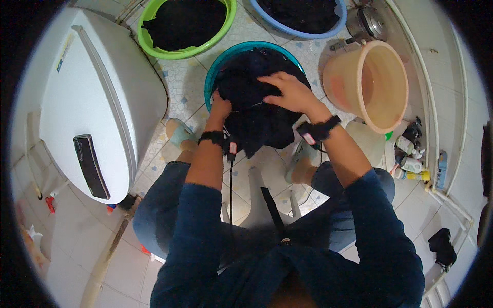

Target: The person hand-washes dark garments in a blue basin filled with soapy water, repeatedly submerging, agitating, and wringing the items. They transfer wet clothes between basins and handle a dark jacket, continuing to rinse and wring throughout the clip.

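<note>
Dark cloth (250,84) fills a teal plastic basin (210,77) on the floor before me, and part of it hangs over the near rim. My left hand (221,106) is at the basin's left side, its fingers bent against the cloth; whether they pinch it is hidden. Over the right part of the cloth, my right hand (287,92) is spread with its fingers apart and nothing in them. Each wrist wears a black strap with a small device. Farther off stand a green basin (186,53) and a blue basin (304,32), both holding dark cloth.
A white appliance (88,115) with a phone (91,165) on it stands at left. At right are a peach plastic bucket (339,81), a metal pot (366,23) and several bottles (410,163). A black cable (231,188) runs down from my left wrist.
</note>
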The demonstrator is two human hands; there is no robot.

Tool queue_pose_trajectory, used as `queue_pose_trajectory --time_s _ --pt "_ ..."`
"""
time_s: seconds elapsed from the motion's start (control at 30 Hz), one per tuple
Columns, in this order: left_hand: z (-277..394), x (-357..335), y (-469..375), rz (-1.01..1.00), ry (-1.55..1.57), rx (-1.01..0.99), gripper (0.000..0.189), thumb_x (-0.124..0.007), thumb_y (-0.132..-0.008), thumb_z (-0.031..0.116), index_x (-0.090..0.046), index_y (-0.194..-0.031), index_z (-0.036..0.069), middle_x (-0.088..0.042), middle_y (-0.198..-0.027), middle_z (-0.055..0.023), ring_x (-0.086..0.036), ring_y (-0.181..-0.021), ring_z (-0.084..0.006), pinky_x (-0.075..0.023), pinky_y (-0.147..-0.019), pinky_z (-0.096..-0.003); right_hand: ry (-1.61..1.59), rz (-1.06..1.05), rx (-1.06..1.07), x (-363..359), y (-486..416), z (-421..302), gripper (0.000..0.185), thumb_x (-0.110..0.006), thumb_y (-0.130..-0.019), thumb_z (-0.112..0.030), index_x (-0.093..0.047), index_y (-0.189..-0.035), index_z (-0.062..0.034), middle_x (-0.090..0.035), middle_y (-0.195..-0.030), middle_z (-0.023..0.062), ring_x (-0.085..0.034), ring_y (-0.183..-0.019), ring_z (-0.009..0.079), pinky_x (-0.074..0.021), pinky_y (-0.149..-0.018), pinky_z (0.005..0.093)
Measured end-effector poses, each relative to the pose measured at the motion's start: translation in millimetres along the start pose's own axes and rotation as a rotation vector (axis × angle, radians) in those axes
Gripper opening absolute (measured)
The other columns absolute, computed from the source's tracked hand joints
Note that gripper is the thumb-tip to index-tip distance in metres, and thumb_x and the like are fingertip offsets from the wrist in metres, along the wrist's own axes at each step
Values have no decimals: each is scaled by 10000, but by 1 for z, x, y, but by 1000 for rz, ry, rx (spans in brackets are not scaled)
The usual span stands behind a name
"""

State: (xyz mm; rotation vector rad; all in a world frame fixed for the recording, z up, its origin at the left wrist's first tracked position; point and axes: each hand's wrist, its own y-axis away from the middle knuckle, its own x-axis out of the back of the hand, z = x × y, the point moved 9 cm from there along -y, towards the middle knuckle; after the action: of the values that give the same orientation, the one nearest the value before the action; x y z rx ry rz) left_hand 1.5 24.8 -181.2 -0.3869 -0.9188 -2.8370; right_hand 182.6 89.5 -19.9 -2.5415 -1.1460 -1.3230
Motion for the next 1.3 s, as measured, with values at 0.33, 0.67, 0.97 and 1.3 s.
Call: queue_pose_trajectory --time_s 0.33,0.67,0.97,1.3 --pt "64 -35 127 -129 -864 9 593 -759 -556 286 -495 -1085 244 -339 -1218 -140 -336 -1103 -382 -354 -874 -536 286 -310 -280 -104 89 -1 236 -636 -710 -302 -642 -931 -221 -528 -1021 108 -532 -956 287 -445 -756 383" --pt "23 -57 60 -287 -916 -233 657 -741 -530 262 -521 -1130 105 -496 -1120 -235 -476 -1035 -391 -427 -854 -453 504 -476 -208 -162 62 29 228 -471 -811 -170 -686 -888 -184 -651 -875 60 -601 -875 249 -461 -719 364" --pt "-16 -74 41 -395 -1009 -123 677 -736 -560 258 -490 -1154 45 -506 -1133 -220 -486 -1034 -370 -428 -864 -414 362 -376 -278 -147 50 10 167 -521 -771 -216 -682 -794 -183 -652 -813 68 -619 -786 261 -480 -658 382" --pt "48 -15 114 104 -532 -87 721 -773 -546 322 -445 -1144 88 -400 -1169 -243 -381 -1078 -441 -336 -933 -470 -273 742 -688 -6 81 102 706 -723 -637 -411 -432 -1237 -176 -480 -1083 223 -488 -1002 373 -438 -809 404"
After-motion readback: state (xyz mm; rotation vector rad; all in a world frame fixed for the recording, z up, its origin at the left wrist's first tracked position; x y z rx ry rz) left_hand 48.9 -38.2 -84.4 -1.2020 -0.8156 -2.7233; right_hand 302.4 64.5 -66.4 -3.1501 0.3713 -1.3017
